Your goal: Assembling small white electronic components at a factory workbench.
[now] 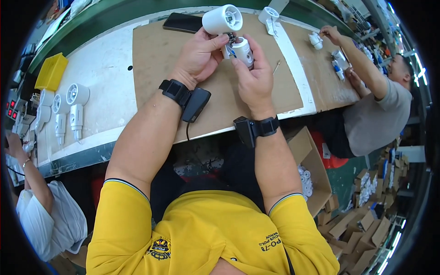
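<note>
Step in hand looks like wire work at the joint between two white plastic parts. Left hand (200, 57) grips the underside of a large white drum-shaped plastic housing (214, 21), its open end facing right. Right hand (255, 82) has a smaller white plastic cylinder (243, 51) clasped between thumb and fingers, just below the housing. Both parts are held up over the flat brown board (169, 91), toward its far edge. Thin dark and blue wires (232, 52) show in the gap; fingertips cover most of the joint, so can't tell if anything's connected or only being tucked. My read: next move calls for steady grips, slack guided without pinching, parts lined up before any pressing. Thin pale rod (277, 67) lies on the board, right of the right hand.
</note>
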`<state>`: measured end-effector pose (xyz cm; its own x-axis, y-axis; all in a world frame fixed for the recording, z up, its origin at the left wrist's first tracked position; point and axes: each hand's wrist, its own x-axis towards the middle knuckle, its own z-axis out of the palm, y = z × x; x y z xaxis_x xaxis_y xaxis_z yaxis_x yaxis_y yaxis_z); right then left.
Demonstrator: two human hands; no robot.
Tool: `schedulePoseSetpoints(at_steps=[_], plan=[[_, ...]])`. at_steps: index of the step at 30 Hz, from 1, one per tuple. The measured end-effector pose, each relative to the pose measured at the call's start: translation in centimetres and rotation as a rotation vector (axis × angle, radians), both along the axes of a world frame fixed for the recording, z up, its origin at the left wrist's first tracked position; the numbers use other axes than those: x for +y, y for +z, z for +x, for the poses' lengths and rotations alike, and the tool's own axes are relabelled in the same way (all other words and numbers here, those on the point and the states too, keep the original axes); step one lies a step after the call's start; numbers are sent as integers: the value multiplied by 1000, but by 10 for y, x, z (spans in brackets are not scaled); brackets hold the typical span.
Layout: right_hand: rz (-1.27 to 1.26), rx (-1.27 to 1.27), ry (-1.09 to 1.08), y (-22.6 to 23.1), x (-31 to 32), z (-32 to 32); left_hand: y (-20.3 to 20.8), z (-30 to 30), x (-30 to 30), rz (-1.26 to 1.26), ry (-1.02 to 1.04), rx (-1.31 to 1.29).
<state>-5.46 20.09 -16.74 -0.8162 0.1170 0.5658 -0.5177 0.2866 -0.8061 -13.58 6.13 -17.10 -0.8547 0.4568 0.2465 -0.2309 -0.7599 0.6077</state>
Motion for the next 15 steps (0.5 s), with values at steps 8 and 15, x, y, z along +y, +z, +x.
schedulePoseSetpoints(at_steps=[8,15], plan=[[162,103,-202,-5,-2,-10,-4,-3,-3,-106,45,-2],[181,138,-307,-8,-6,-20,-3,-1,1,-102,40,4]])
